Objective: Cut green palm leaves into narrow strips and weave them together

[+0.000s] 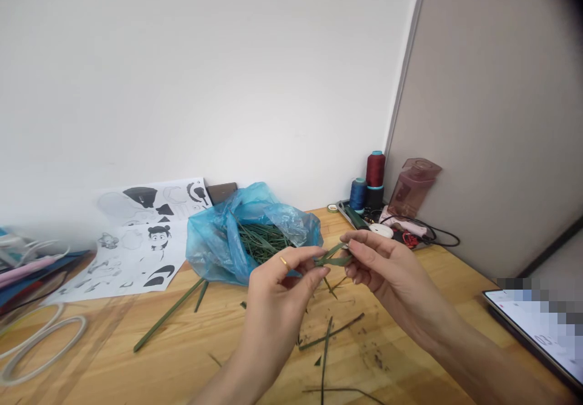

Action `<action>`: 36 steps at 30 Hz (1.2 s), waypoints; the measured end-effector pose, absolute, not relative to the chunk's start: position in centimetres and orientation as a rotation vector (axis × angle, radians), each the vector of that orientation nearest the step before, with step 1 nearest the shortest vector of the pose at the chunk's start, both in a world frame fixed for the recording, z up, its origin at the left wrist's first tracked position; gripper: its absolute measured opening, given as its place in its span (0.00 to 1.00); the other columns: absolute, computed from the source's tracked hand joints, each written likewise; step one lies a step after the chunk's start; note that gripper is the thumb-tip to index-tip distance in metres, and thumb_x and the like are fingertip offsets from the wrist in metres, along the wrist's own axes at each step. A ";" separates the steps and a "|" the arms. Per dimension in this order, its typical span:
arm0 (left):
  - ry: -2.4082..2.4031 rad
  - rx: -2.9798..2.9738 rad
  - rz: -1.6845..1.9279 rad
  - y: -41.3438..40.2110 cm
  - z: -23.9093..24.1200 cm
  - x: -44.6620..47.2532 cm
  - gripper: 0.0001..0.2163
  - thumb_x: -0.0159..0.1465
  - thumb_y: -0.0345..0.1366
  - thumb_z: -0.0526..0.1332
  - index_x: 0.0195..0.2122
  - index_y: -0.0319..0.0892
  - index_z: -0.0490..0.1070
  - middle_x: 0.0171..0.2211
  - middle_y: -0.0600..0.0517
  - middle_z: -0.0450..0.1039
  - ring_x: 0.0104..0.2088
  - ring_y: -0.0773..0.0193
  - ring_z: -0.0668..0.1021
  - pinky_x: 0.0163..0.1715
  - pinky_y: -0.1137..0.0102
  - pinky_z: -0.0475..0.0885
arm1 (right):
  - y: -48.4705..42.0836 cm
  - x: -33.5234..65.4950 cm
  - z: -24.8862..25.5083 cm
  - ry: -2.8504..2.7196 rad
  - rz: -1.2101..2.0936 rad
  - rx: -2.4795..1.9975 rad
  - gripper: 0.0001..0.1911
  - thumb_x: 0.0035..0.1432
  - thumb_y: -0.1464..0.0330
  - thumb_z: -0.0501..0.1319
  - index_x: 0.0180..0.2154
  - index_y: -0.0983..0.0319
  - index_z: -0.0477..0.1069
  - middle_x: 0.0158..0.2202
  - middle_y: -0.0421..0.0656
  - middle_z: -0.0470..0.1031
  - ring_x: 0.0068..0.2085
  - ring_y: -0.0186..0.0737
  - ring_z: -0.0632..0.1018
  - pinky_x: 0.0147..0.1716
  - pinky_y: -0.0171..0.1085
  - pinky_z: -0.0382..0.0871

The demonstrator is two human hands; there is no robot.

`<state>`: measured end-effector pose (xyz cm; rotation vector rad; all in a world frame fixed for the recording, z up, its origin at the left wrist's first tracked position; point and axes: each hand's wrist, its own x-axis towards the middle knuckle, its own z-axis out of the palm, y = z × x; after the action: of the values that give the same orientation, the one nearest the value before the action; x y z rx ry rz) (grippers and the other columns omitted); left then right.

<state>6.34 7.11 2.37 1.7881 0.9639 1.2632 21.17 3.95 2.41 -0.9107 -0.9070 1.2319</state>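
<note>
A folded green leaf strip is stretched between my two hands above the wooden table. My left hand pinches one end between thumb and forefinger; a gold ring sits on a finger. The other end is gripped by the closed fingertips of my right hand. Something small and shiny shows at the right fingertips, too small to name. Behind my left hand, a blue plastic bag lies open with a heap of thin green leaf strips in it. Cut leaf pieces are scattered below my hands.
Printed sheets lean on the wall at left, beside a coiled white cable. Thread spools, a pinkish translucent bottle and a cluttered tray stand at the back right. A phone lies at the right edge.
</note>
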 end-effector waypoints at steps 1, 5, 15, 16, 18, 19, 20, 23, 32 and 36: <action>0.963 1.803 1.274 7.1 2.3 6.3 0.07 0.51 0.32 0.61 0.32 0.45 0.73 0.26 0.55 0.71 0.25 0.70 0.70 0.22 0.78 0.65 | 3.8 21.1 2.4 -0.910 1.226 -0.906 0.10 0.50 0.66 0.61 0.36 0.63 0.69 0.26 0.41 0.71 0.26 0.30 0.71 0.26 0.28 0.66; 0.989 1.782 1.308 7.1 2.2 6.3 0.06 0.52 0.33 0.60 0.31 0.44 0.74 0.27 0.54 0.73 0.26 0.69 0.71 0.22 0.77 0.65 | 3.7 20.9 2.5 -0.942 1.181 -0.904 0.09 0.51 0.67 0.60 0.36 0.62 0.71 0.27 0.41 0.73 0.28 0.32 0.72 0.29 0.29 0.66; 0.849 1.293 0.960 7.1 2.7 6.3 0.09 0.48 0.35 0.64 0.31 0.40 0.74 0.21 0.55 0.70 0.23 0.73 0.69 0.24 0.78 0.66 | 4.3 21.2 1.6 -1.142 0.923 -1.058 0.07 0.50 0.66 0.61 0.34 0.60 0.72 0.26 0.38 0.72 0.27 0.31 0.69 0.28 0.30 0.65; 0.813 1.253 0.927 7.1 2.7 6.3 0.10 0.47 0.35 0.65 0.32 0.40 0.74 0.21 0.55 0.70 0.23 0.73 0.69 0.23 0.79 0.66 | 4.4 21.2 1.5 -1.165 0.893 -1.084 0.07 0.50 0.66 0.61 0.33 0.60 0.73 0.24 0.37 0.71 0.26 0.31 0.68 0.27 0.29 0.64; 0.761 1.189 0.894 7.2 2.6 6.2 0.11 0.47 0.34 0.65 0.32 0.39 0.73 0.21 0.55 0.69 0.23 0.74 0.68 0.22 0.80 0.65 | 4.4 21.3 1.5 -1.193 0.848 -1.135 0.06 0.50 0.66 0.61 0.32 0.60 0.73 0.22 0.36 0.69 0.25 0.30 0.67 0.25 0.28 0.63; 0.739 1.164 0.894 7.2 2.6 6.2 0.11 0.47 0.33 0.65 0.33 0.39 0.73 0.21 0.55 0.68 0.23 0.74 0.68 0.22 0.80 0.65 | 4.4 21.2 1.6 -1.199 0.836 -1.152 0.06 0.49 0.66 0.61 0.32 0.60 0.73 0.22 0.36 0.69 0.24 0.29 0.67 0.23 0.28 0.62; 0.719 1.142 0.901 7.3 2.5 6.3 0.11 0.48 0.33 0.65 0.34 0.40 0.72 0.21 0.56 0.68 0.23 0.74 0.68 0.22 0.80 0.65 | 4.3 21.2 1.6 -1.200 0.831 -1.158 0.06 0.49 0.66 0.62 0.32 0.59 0.73 0.24 0.36 0.70 0.24 0.29 0.67 0.22 0.28 0.62; 0.669 1.116 0.946 7.4 2.5 6.3 0.13 0.48 0.32 0.64 0.37 0.43 0.71 0.21 0.58 0.66 0.23 0.75 0.68 0.21 0.80 0.66 | 4.2 21.0 1.7 -1.213 0.835 -1.139 0.09 0.47 0.66 0.63 0.33 0.58 0.71 0.28 0.37 0.71 0.26 0.30 0.68 0.22 0.28 0.62; 0.811 1.307 0.969 6.6 3.2 6.2 0.09 0.47 0.32 0.65 0.31 0.42 0.74 0.21 0.56 0.70 0.21 0.74 0.68 0.20 0.79 0.67 | 3.4 20.5 1.1 -1.344 0.603 -1.168 0.11 0.49 0.66 0.62 0.37 0.56 0.69 0.29 0.38 0.69 0.30 0.36 0.70 0.29 0.33 0.65; 0.771 1.302 0.951 6.7 3.1 6.1 0.05 0.50 0.33 0.62 0.28 0.40 0.74 0.21 0.54 0.69 0.23 0.72 0.68 0.21 0.79 0.67 | 3.7 21.1 1.2 -1.384 0.723 -1.099 0.14 0.48 0.64 0.62 0.40 0.55 0.67 0.33 0.40 0.69 0.34 0.39 0.70 0.31 0.35 0.65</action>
<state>6.09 6.71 3.10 1.3021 0.7709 0.9515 21.08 3.70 1.25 -1.0993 -1.3840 0.7230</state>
